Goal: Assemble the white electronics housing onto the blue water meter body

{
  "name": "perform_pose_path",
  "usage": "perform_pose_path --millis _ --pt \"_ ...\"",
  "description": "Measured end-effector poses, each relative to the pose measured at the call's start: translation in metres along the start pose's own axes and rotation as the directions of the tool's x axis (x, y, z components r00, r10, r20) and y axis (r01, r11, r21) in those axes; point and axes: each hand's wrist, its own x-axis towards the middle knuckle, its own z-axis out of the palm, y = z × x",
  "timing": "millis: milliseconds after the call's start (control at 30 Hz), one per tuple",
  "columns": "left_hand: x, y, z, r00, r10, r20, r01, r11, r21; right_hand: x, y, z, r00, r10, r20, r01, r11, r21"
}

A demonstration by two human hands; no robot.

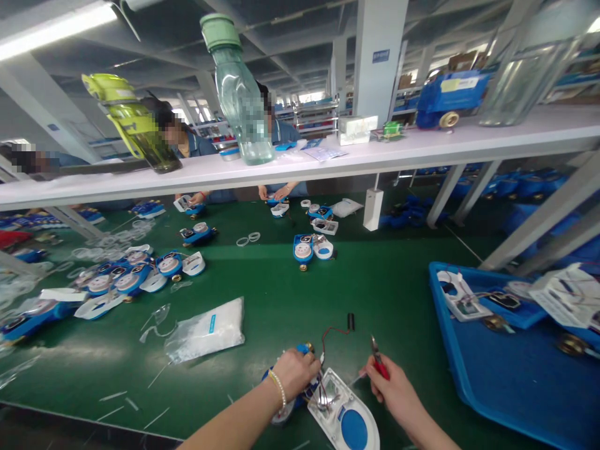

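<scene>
The meter (300, 381) lay at the near edge of the tabletop (281, 300), opened up, its white cover (347, 415) swung out toward me with a blue disc showing. My left hand (295, 372) was curled over the blue body, pressing it down. My right hand (391, 384) was closed around red-handled cutters (379, 359), tips pointing up and away. A red and black lead (335, 331) ran from the meter to a small black cell further in.

I judged the brass-and-plastic body fairly heavy and stiff, safe to grip by its sides. The thin wires and the cover's hinge looked fragile, so I would keep clear of those. The cutters handled best by their grips.

Just left of the meter lay one white bag (206, 331). Toward the left edge I counted roughly six more meters in a cluster (135, 275), and about five scattered mid-tabletop. One blue tray (492, 387) sat at the right edge with a few parts in it. Two bottles (239, 94) stood on the shelf (422, 147), with co-workers beyond it.
</scene>
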Motion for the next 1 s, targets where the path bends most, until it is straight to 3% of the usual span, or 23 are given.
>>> perform_pose_path --millis 200,267,400,467,533,633,733,833,933,1000 --pt "0.002 -0.018 -0.017 0.951 -0.292 -0.1 0.292 0.956 -0.022 -0.019 0.016 -0.014 0.992 0.078 -0.102 -0.075 0.997 0.033" --pt "-0.006 -0.012 -0.02 0.948 -0.293 -0.123 0.29 0.956 -0.044 -0.021 0.019 -0.02 0.989 0.095 -0.118 -0.09 0.995 0.048" --pt "-0.038 0.016 -0.006 0.983 -0.137 -0.123 0.128 0.989 -0.078 -0.02 0.013 -0.028 0.988 0.098 -0.12 -0.093 0.994 0.049" --pt "-0.05 0.031 0.006 0.997 -0.061 -0.043 0.059 0.997 -0.047 -0.015 0.007 -0.027 0.991 0.077 -0.109 -0.074 0.997 0.032" --pt "-0.054 0.043 0.015 0.992 -0.02 0.127 0.026 0.998 -0.049 -0.006 0.0 -0.022 0.995 0.044 -0.087 -0.043 0.999 0.008" --pt "-0.049 0.054 0.021 0.916 -0.066 0.396 0.123 0.985 -0.119 0.012 -0.01 -0.006 0.996 -0.057 -0.07 0.052 0.996 -0.076" --pt "-0.045 0.058 0.017 0.86 -0.164 0.484 0.267 0.952 -0.152 0.033 -0.017 0.016 0.981 -0.189 -0.043 0.179 0.967 -0.18" --pt "-0.047 0.053 0.003 0.885 -0.164 0.435 0.29 0.926 -0.241 0.051 -0.022 0.037 0.965 -0.262 -0.001 0.255 0.939 -0.232" --pt "-0.043 0.041 -0.015 0.945 -0.261 0.197 0.309 0.909 -0.278 0.061 -0.026 0.051 0.959 -0.282 0.02 0.278 0.93 -0.242" --pt "-0.034 0.032 -0.025 0.926 -0.367 0.085 0.375 0.881 -0.289 0.064 -0.028 0.054 0.957 -0.288 0.022 0.284 0.928 -0.242"
